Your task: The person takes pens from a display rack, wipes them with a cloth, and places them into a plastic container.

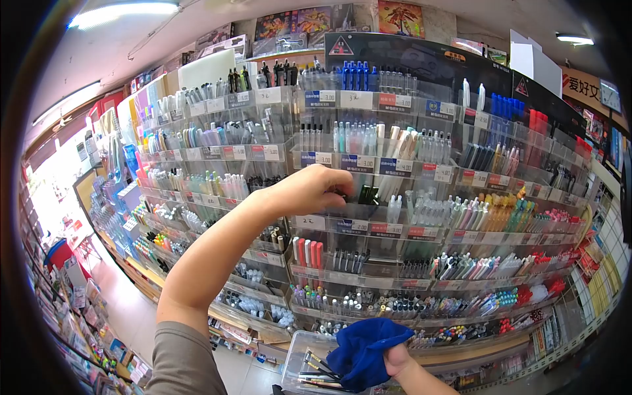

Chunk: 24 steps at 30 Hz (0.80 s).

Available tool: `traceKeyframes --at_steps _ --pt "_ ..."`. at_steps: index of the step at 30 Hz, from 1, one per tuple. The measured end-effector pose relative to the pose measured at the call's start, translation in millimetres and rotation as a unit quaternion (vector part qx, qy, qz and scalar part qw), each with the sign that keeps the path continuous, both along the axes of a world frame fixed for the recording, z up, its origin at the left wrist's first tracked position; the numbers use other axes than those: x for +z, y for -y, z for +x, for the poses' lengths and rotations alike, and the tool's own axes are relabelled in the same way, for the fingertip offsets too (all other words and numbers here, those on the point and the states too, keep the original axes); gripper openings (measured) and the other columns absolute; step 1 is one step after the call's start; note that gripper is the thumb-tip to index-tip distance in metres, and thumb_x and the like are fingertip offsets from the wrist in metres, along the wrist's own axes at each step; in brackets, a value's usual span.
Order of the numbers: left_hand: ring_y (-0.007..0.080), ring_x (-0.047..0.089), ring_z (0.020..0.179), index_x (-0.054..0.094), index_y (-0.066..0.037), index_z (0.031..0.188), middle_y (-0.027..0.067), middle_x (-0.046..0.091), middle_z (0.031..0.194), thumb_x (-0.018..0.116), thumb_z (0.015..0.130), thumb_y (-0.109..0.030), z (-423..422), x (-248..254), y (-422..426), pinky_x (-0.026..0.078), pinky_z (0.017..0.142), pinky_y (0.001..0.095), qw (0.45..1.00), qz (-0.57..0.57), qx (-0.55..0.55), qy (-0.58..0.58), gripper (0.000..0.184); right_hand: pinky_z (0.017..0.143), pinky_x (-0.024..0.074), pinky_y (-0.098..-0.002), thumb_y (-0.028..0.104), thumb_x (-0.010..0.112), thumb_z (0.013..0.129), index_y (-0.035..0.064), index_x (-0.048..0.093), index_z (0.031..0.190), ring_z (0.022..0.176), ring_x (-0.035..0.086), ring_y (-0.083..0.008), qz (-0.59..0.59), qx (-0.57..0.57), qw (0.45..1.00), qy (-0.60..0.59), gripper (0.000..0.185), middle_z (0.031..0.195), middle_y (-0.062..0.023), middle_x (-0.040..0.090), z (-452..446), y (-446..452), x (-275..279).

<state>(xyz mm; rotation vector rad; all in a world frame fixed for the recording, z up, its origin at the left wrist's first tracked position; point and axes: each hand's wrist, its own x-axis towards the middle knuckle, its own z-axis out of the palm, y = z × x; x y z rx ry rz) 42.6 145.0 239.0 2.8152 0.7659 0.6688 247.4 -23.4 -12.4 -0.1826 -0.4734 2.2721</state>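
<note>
My left hand (324,186) reaches up to the pen rack, at a clear compartment in the middle. Its fingers are curled down, and something dark shows under the fingertips; what it is I cannot make out. Just right of the fingers stand a few dark green pens (368,194). Low in the view, my right hand (397,359) is closed on a blue cloth (365,352), which hangs bunched over a clear plastic box (297,349). Several black pens (317,370) lie loose in that box. The cloth covers the box's right side.
The tiered clear acrylic pen rack (395,229) fills the view, with price labels (395,167) along its tiers. Red and white markers (308,253) stand below my left hand. A wire grid (602,247) is at the right, and a goods shelf (72,322) lines the left aisle.
</note>
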Motion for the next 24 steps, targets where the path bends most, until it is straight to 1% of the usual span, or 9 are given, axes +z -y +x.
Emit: traceKeyframes --at_steps 5,7,11,14,17,20,22,23,24 --pt "0.0183 0.060 0.073 0.055 0.002 0.090 0.0107 0.061 0.079 0.061 0.076 0.002 -9 3 -4 0.047 0.069 0.0287 0.995 0.024 0.023 0.095 0.016 0.090 0.0442 -0.0424 0.024 0.055 0.084 -0.0038 0.047 0.119 0.101 0.056 -0.0292 -0.015 -0.001 1.000 -0.001 0.046 0.112 -0.0175 0.056 1 -1 -5" --pt "0.0122 0.058 0.075 0.055 0.002 0.090 0.0077 0.061 0.078 0.060 0.077 0.004 -13 9 -3 0.047 0.068 0.0265 0.990 0.020 0.024 0.137 0.014 0.090 0.0443 -0.0423 0.025 0.055 0.084 -0.0038 0.047 0.119 0.101 0.056 -0.0293 -0.001 -0.001 1.000 0.006 0.047 0.112 -0.0177 0.056 1 -3 -6" --pt "0.0078 0.055 0.075 0.054 0.001 0.091 0.0035 0.058 0.079 0.057 0.078 0.007 -27 26 7 0.047 0.067 0.0230 0.976 0.059 0.054 0.205 0.014 0.090 0.0443 -0.0421 0.027 0.057 0.083 -0.0037 0.047 0.119 0.101 0.056 -0.0293 -0.002 0.008 1.000 0.012 0.049 0.112 -0.0182 0.056 -2 -3 2" --pt "0.0059 0.054 0.073 0.055 -0.001 0.092 0.0000 0.056 0.080 0.055 0.079 0.007 -41 37 12 0.047 0.063 0.0209 0.957 0.028 0.061 0.282 0.015 0.092 0.0413 -0.0493 0.041 0.044 0.086 -0.0053 0.048 0.117 0.103 0.054 -0.0363 -0.021 -0.023 0.997 0.064 0.056 0.114 -0.0211 0.055 -2 -6 -10" --pt "0.0056 0.055 0.072 0.055 -0.002 0.090 -0.0003 0.057 0.079 0.055 0.079 0.007 -50 40 25 0.047 0.062 0.0197 0.935 -0.031 0.047 0.350 0.014 0.092 0.0418 -0.0484 0.041 0.044 0.086 -0.0053 0.048 0.117 0.103 0.054 -0.0351 0.008 -0.016 0.999 0.041 0.056 0.113 -0.0216 0.055 -2 -10 -12" --pt "0.0056 0.056 0.074 0.055 -0.001 0.089 0.0002 0.058 0.080 0.056 0.078 0.007 -51 23 41 0.047 0.064 0.0193 0.933 -0.135 0.004 0.333 0.013 0.083 0.0487 -0.0433 0.024 0.054 0.084 -0.0048 0.047 0.118 0.097 0.058 -0.0313 -0.007 -0.063 0.998 0.023 0.045 0.109 -0.0197 0.057 -4 -9 13" --pt "0.0063 0.057 0.075 0.056 -0.001 0.087 0.0002 0.058 0.080 0.059 0.078 0.006 -41 0 59 0.047 0.067 0.0205 0.938 -0.226 0.016 0.263 0.012 0.082 0.0497 -0.0421 0.017 0.056 0.083 -0.0052 0.048 0.117 0.094 0.059 -0.0305 0.050 -0.059 0.991 0.107 0.042 0.107 -0.0195 0.058 -5 -17 12" --pt "0.0067 0.056 0.076 0.056 -0.001 0.088 0.0000 0.058 0.080 0.060 0.079 0.002 -37 -22 59 0.047 0.066 0.0210 0.964 -0.175 -0.022 0.199 0.011 0.082 0.0502 -0.0415 0.014 0.057 0.082 -0.0054 0.048 0.117 0.093 0.059 -0.0302 0.075 -0.057 0.985 0.147 0.041 0.106 -0.0193 0.058 -6 -21 13" --pt "0.0067 0.055 0.075 0.056 -0.001 0.089 0.0003 0.058 0.080 0.061 0.080 -0.002 -29 -38 70 0.046 0.066 0.0217 0.958 -0.251 0.011 0.136 0.011 0.079 0.0516 -0.0397 0.004 0.059 0.078 -0.0066 0.049 0.115 0.089 0.061 -0.0289 0.220 -0.076 0.941 0.248 0.040 0.104 -0.0189 0.059 -12 -13 52"
